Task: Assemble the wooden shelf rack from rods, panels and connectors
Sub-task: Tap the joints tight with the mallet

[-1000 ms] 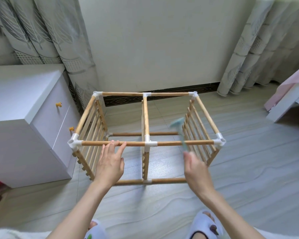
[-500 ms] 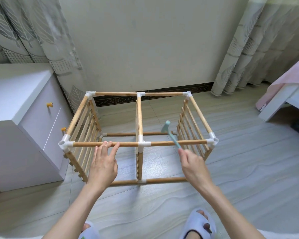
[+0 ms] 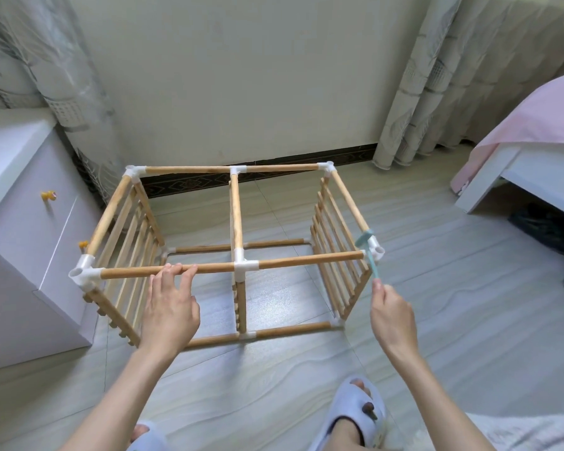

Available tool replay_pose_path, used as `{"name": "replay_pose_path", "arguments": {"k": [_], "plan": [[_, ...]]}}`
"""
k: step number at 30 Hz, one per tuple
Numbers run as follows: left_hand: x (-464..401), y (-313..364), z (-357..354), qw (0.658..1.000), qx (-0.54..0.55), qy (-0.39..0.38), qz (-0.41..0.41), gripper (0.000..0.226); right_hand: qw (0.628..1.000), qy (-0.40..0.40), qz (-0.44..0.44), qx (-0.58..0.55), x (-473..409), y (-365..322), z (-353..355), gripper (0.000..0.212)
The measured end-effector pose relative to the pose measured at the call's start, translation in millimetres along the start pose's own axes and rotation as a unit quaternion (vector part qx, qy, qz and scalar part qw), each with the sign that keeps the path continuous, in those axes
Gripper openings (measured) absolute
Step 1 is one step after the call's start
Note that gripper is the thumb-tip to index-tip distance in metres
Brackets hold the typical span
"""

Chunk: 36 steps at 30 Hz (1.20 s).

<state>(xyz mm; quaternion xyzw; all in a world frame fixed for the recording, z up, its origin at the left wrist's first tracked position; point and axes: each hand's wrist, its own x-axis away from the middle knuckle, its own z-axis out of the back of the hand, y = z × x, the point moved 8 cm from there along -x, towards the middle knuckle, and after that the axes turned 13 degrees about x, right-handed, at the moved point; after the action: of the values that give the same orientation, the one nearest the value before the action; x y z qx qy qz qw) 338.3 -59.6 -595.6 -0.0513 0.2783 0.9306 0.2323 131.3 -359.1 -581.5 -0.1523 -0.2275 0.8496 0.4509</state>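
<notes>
Presently: wooden rack frame (image 3: 238,249) upright on floor (image 3: 437,320), beside white cabinet (image 3: 20,242). Left hand (image 3: 170,307) flat, fingers straight on near top rod (image 3: 300,260). Right hand (image 3: 393,312) pinching teal mallet (image 3: 370,255), head at near right corner connector (image 3: 376,250).

Bare forearms, pale lilac slippers (image 3: 355,415)

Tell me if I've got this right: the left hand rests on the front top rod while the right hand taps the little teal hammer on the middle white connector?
Not quite. In the head view the small teal hammer in the right hand meets the front right corner connector, not the middle one. The left hand does rest on the front top rod.
</notes>
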Motion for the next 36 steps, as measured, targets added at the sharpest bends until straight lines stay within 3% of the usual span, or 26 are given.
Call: {"name": "replay_pose_path", "arguments": {"k": [3,6,8,12,13,16,18,20,22,25,28,31,33,35,36], "plan": [[0.3,0.4,-1.2,1.0,-0.002,-0.001,-0.001,0.057,0.99,0.109,0.019,-0.082,5.4,-11.8,34.2,0.039],[0.7,-0.7,-2.0,1.0,-0.006,-0.004,-0.003,0.057,1.0,-0.012,-0.012,0.013,3.4,-1.5,1.5,0.042],[1.4,-1.7,-2.8,1.0,-0.006,-0.004,-0.003,0.058,0.997,-0.032,-0.02,0.061,1.5,4.8,-7.1,0.045],[2.4,-2.3,-4.0,1.0,-0.006,-0.003,-0.012,0.06,0.988,0.129,0.038,-0.079,13.0,-21.9,31.1,0.038],[2.9,-2.1,-3.7,1.0,-0.006,-0.002,-0.014,0.061,0.988,0.124,0.038,-0.081,13.8,-21.6,27.9,0.038],[2.8,-0.7,-2.7,1.0,0.0,-0.021,-0.01,0.059,0.998,-0.053,0.001,0.03,18.4,-9.5,-20.1,0.041],[-0.1,-0.9,5.6,0.997,0.076,-0.018,-0.006,0.049,0.995,-0.088,0.018,0.039,26.1,-18.4,-36.6,0.039],[-4.1,-7.2,25.5,0.98,0.195,0.027,0.004,0.038,0.993,-0.093,0.072,0.011,36.3,-51.5,-41.5,0.037],[-6.7,-26.8,53.7,0.967,0.23,0.104,0.033,0.038,0.981,-0.129,0.147,0.017,48.5,-95.3,-57.1,0.037],[-5.4,-84.8,93.6,0.93,0.264,0.196,0.165,0.05,0.948,-0.199,0.242,0.045,72.9,-164.1,-85.9,0.035],[-2.4,-133.7,98.8,0.888,0.323,0.173,0.278,0.057,0.918,-0.198,0.343,0.031,93.6,-239.3,-91.8,0.036],[-2.9,-143.5,79.5,0.865,0.399,0.121,0.278,0.051,0.906,-0.122,0.39,-0.11,106.1,-296.8,-64.1,0.034],[-1.7,-146.7,75.3,0.861,0.408,0.128,0.275,0.046,0.9,-0.08,0.376,-0.204,114.2,-304.1,-54.9,0.031],[-0.5,-149.8,79.0,0.856,0.408,0.151,0.278,0.041,0.913,-0.133,0.355,-0.151,124.1,-293.4,-85.2,0.031],[1.0,-150.5,81.3,0.857,0.404,0.159,0.277,0.039,0.918,-0.182,0.35,-0.046,131.2,-281.8,-110.5,0.034]]}}
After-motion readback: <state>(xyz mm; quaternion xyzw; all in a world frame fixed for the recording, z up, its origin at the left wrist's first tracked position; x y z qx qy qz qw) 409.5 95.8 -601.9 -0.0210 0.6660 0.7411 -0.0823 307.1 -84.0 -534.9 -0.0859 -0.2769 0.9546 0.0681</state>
